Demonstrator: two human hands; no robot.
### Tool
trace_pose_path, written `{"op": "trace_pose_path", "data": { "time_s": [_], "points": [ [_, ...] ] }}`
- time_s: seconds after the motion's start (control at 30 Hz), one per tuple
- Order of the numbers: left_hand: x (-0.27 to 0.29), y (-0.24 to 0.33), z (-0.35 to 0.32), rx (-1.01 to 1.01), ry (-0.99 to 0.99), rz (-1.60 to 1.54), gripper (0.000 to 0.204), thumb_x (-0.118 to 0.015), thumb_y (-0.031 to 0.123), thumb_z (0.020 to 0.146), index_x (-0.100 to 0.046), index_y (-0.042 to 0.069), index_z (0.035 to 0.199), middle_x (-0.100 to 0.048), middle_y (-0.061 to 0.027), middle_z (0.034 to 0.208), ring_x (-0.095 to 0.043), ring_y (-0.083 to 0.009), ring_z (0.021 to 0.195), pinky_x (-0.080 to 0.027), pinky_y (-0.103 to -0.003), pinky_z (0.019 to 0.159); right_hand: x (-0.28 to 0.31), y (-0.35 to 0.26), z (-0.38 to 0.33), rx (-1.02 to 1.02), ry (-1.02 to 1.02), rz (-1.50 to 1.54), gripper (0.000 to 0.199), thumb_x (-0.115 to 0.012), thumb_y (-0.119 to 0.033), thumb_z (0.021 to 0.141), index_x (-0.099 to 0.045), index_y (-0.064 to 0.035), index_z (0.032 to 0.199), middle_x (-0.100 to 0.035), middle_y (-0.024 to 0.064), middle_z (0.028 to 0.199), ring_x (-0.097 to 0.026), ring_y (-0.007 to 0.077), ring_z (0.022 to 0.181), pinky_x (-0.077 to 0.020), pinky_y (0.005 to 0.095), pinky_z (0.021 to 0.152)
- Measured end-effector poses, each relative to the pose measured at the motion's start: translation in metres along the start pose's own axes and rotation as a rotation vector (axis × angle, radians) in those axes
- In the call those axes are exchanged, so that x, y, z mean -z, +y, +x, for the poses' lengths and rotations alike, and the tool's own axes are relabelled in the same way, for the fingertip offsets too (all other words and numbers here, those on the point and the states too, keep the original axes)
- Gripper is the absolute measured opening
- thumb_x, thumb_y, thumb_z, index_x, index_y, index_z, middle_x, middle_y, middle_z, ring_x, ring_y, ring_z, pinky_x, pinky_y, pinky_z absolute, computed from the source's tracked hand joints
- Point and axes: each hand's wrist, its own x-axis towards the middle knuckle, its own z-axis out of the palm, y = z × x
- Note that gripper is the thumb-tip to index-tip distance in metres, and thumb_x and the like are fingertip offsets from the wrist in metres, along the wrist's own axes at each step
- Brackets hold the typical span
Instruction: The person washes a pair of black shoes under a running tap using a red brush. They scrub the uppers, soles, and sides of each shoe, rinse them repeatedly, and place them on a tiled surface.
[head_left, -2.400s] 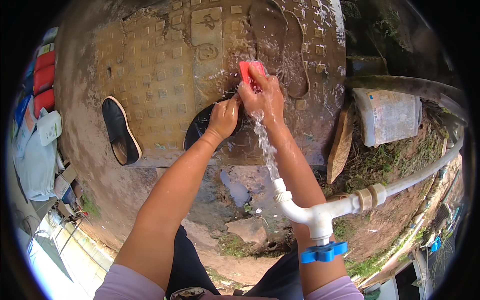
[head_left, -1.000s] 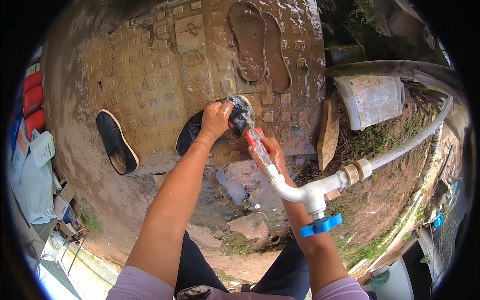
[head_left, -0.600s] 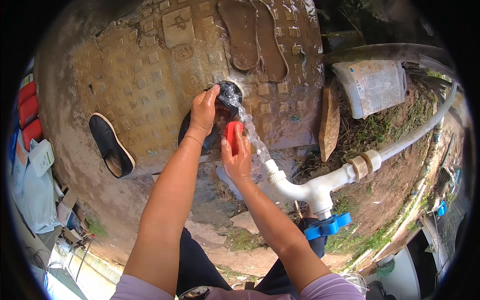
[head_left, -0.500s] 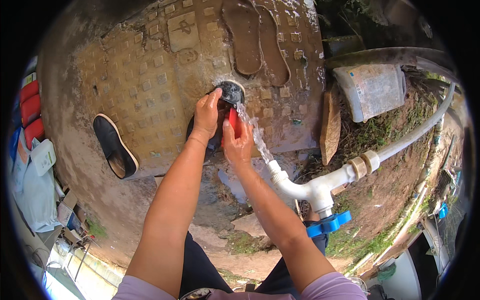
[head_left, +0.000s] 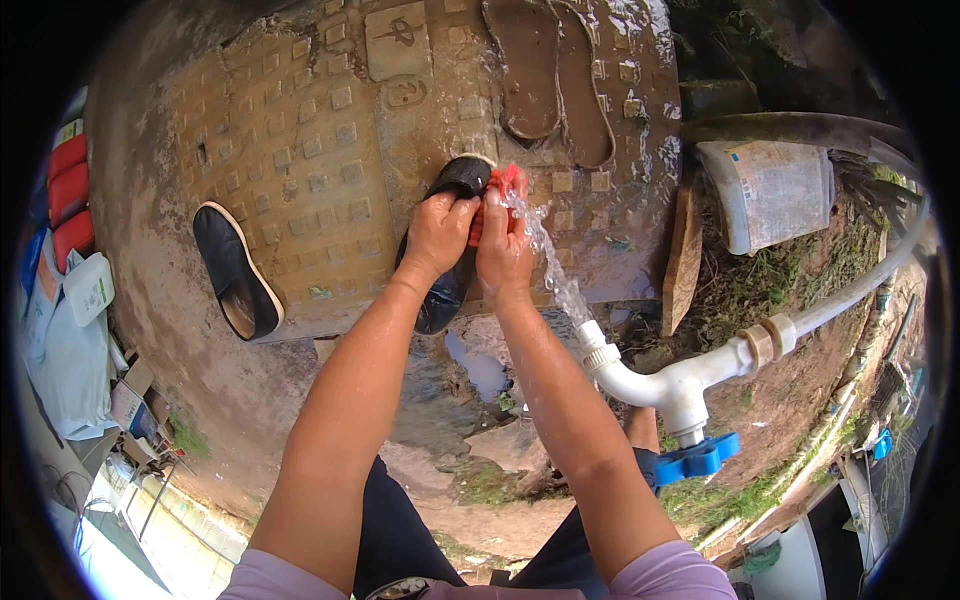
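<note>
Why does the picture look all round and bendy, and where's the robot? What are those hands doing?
There's no robot here! These are a person's own bare hands. The camera sits on their head and looks down, and its very wide lens makes straight edges bend.

The left hand holds a black shoe. The right hand holds a red scrubber against it; fingers hide part of it. Water runs from the white tap toward the right hand.

On the bumpy slab lie two brown insoles. Another black shoe lies off to the left.
</note>
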Motion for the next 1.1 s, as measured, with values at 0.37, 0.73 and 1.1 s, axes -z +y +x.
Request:
{"op": "trace_pose_path", "data": {
  "time_s": [0.37,0.73,1.1],
  "points": [
    [0.028,-0.005,0.005,0.35,0.071,-0.443,0.034,-0.051,0.028,0.093,-0.073,0.002,0.094,-0.069,-0.0064,0.087,-0.058,-0.0113,0.065,-0.046,-0.025,0.053,0.004,-0.005,-0.057,0.151,-0.102,-0.192,0.06,-0.072,-0.021,0.086,-0.052,-0.0035,0.141,-0.06,0.024,0.104,-0.056,0.0361,0.093,-0.0465,0.0454,0.09],
    [0.028,-0.044,0.023,0.211,0.215,-0.64,0.031,-0.049,0.018,0.093,-0.072,-0.002,0.097,-0.071,-0.0097,0.103,-0.063,-0.0185,0.1,-0.044,-0.03,0.095,0.014,-0.023,-0.073,0.126,-0.255,-0.291,0.064,-0.075,-0.022,0.081,-0.054,-0.0101,0.14,-0.056,0.0186,0.098,-0.056,0.0324,0.09,-0.0472,0.0393,0.08],
    [-0.033,0.024,0.108,0.367,0.204,-1.2,0.026,-0.061,0.025,0.085,-0.069,0.0,0.087,-0.068,-0.0064,0.086,-0.063,-0.019,0.081,-0.048,-0.03,0.079,0.052,-0.03,0.043,0.298,-0.281,-0.508,0.052,-0.072,-0.028,0.087,-0.06,-0.0088,0.134,-0.056,0.0173,0.105,-0.061,0.0244,0.091,-0.0496,0.0331,0.074]
  ]
}}
